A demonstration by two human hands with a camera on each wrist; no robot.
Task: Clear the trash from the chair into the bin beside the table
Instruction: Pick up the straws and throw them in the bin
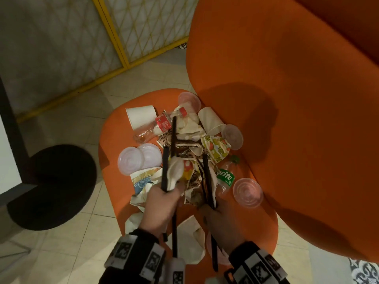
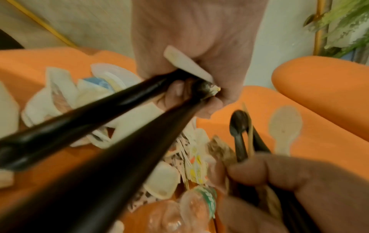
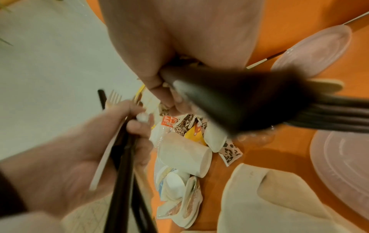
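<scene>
Over the chair (image 1: 235, 226) seat's front edge, left hand (image 1: 162, 203) and right hand (image 1: 222, 220) each clench black cutlery, whose pale fork (image 3: 113, 96) only the right wrist view shows.

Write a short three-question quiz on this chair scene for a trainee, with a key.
1. True or false: the left hand holds nothing.
2. Which brand shows on the green bottle label lying in the pile on the orange chair? A) Fanta B) Sprite C) Pepsi
3. Fill in: the right hand grips a bundle of dark ______ together with some crumpled paper.

Key:
1. False: its fingers curl round black utensils and a pale one.
2. B.
3. Utensils; the left wrist view shows black spoons sticking out of that fist.
</scene>
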